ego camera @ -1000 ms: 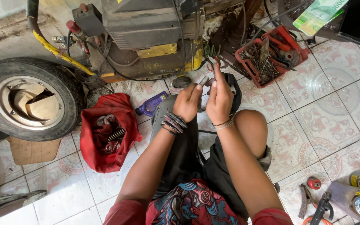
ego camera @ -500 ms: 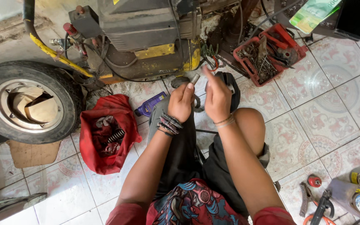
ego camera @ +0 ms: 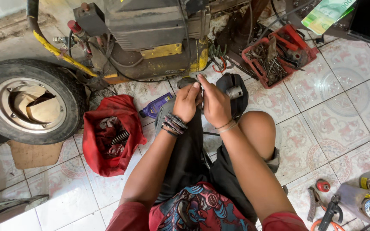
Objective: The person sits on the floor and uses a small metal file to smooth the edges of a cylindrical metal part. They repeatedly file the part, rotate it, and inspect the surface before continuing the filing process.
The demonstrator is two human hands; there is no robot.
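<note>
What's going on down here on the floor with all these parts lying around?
A person sits on a tiled floor with both hands close together over a dark part with a metal shaft by the knee. The left hand and right hand seem to pinch something small; it is hidden. Around them lie a wheel, a red bag of springs, a red tray of tools and a grimy machine.

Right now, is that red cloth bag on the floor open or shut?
Open: the red bag gapes upward, showing a coil spring and other metal parts inside.
</note>
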